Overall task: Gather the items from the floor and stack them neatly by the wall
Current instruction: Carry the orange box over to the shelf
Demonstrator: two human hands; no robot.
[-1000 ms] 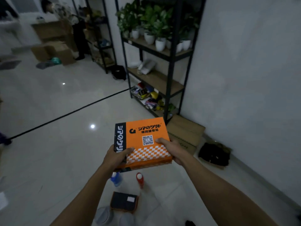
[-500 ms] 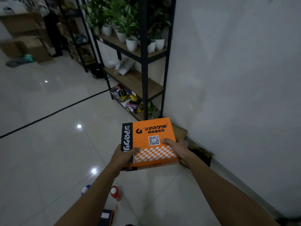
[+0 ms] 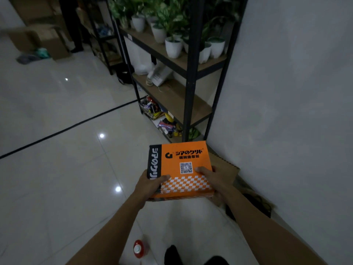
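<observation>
I hold an orange box (image 3: 182,159) with a black side strip, white checks and a QR code, level in front of me above the floor. My left hand (image 3: 150,185) grips its near left corner, thumb on top. My right hand (image 3: 211,177) grips its near right edge. Just beyond the box, a flat brown cardboard box (image 3: 225,169) lies on the floor against the white wall (image 3: 286,111). A dark bundle (image 3: 256,203) lies beside that cardboard box, partly hidden by my right forearm. A red bottle with a white cap (image 3: 138,248) lies on the floor near my feet.
A black metal shelf rack (image 3: 191,92) with white potted plants, a telephone and mixed clutter stands against the wall ahead. A black line (image 3: 66,129) crosses the glossy tiled floor. Cardboard boxes (image 3: 38,38) and a standing person's legs (image 3: 71,25) are at the far left.
I have moved closer to the wall with the orange box held the same way. The blue bottle and dark pad on the floor have dropped out of view.
</observation>
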